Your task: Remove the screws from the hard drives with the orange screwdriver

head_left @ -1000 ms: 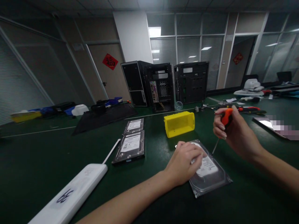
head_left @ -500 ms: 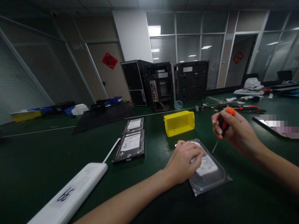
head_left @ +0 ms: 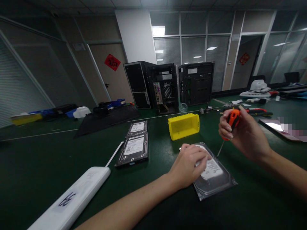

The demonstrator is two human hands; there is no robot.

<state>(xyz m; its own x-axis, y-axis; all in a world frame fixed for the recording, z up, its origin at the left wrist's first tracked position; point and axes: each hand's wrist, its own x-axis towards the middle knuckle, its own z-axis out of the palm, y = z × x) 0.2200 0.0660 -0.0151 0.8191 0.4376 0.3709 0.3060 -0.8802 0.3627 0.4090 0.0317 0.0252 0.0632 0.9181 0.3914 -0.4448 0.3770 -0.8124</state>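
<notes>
A silver hard drive (head_left: pixel 216 183) with a white label lies flat on the green table in front of me. My left hand (head_left: pixel 192 164) is curled over its left part, pressing and steadying it; some fingertips are hidden. In my right hand (head_left: pixel 247 131) is an orange and black screwdriver (head_left: pixel 233 119), held by the handle and tilted. Its thin shaft runs down to the drive's right edge, where the tip appears to touch. Whether a screw sits under the tip is too small to tell.
Two more hard drives (head_left: pixel 134 147) lie end to end on the left. A yellow bin (head_left: pixel 184 126) stands just beyond my left hand. A white power strip (head_left: pixel 74 198) occupies the lower left. Computer cases (head_left: pixel 165 89) stand behind; pliers (head_left: pixel 256 111) lie at right.
My right hand has turned around the screwdriver handle, and its grip has loosened somewhat with the thumb shifted. The left hand and the hard drive stay in place.
</notes>
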